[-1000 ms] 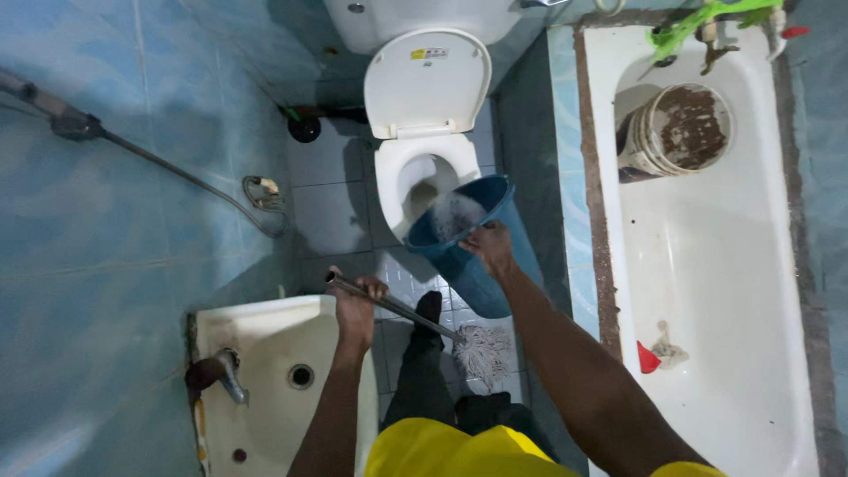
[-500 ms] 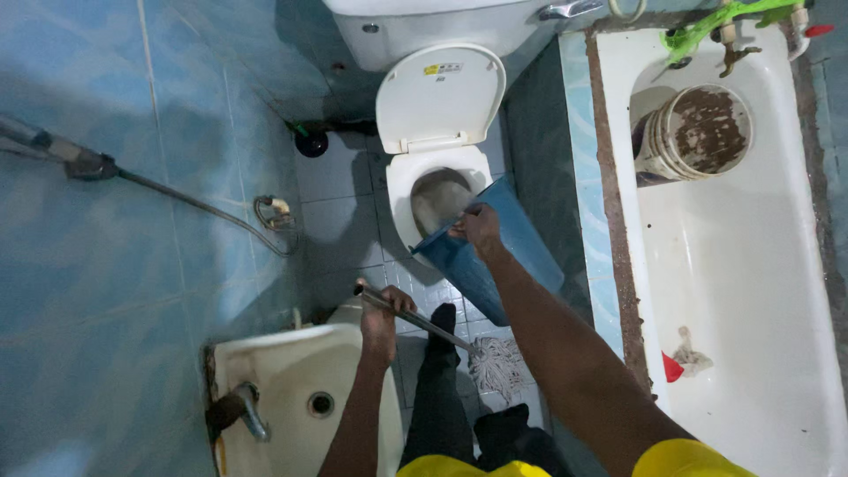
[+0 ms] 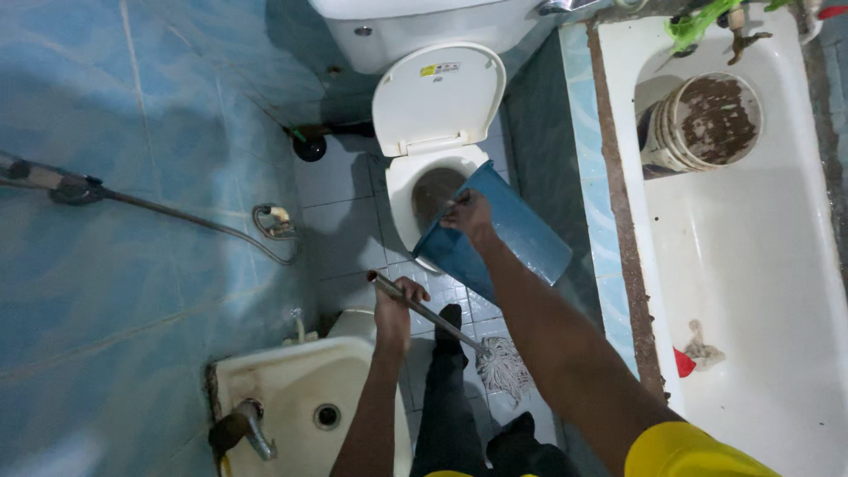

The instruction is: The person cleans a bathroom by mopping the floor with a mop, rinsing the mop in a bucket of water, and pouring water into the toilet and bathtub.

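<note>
1. The blue bucket point(image 3: 508, 234) is tipped steeply, its mouth over the toilet bowl point(image 3: 415, 199) and its base raised toward the bathtub side. The right hand point(image 3: 468, 214) is clamped on the bucket's rim at the bowl's front edge.
2. Judging by the tilt, the emptying looks nearly done: no stream of water shows at the rim, and the inside of the bowl is dark. The bucket is not yet set back upright on the floor.
3. The left hand point(image 3: 395, 305) is closed around the metal mop handle point(image 3: 424, 311), which slants down to the stringy mop head point(image 3: 505, 367) resting on the white floor tiles point(image 3: 340, 225), just below the bucket.
4. The toilet lid point(image 3: 439, 93) stands open against the cistern point(image 3: 424, 26), beyond the right hand, so the bowl is unobstructed.
5. Room is tight. To the right of the bucket, the tiled bathtub wall point(image 3: 579, 168) is close; the bucket's raised base nearly reaches it. Inside the bathtub point(image 3: 751, 265) sit a dirty white pail point(image 3: 702, 124) and a red scrap with a rag point(image 3: 693, 353).
6. Below the left hand is the washbasin point(image 3: 300, 389) with its tap point(image 3: 247, 424); the person's legs fill the floor strip between basin and tub.
7. Left of the hands, a hose point(image 3: 203, 221) runs along the blue wall, leaving a bare patch of floor beside the toilet.
</note>
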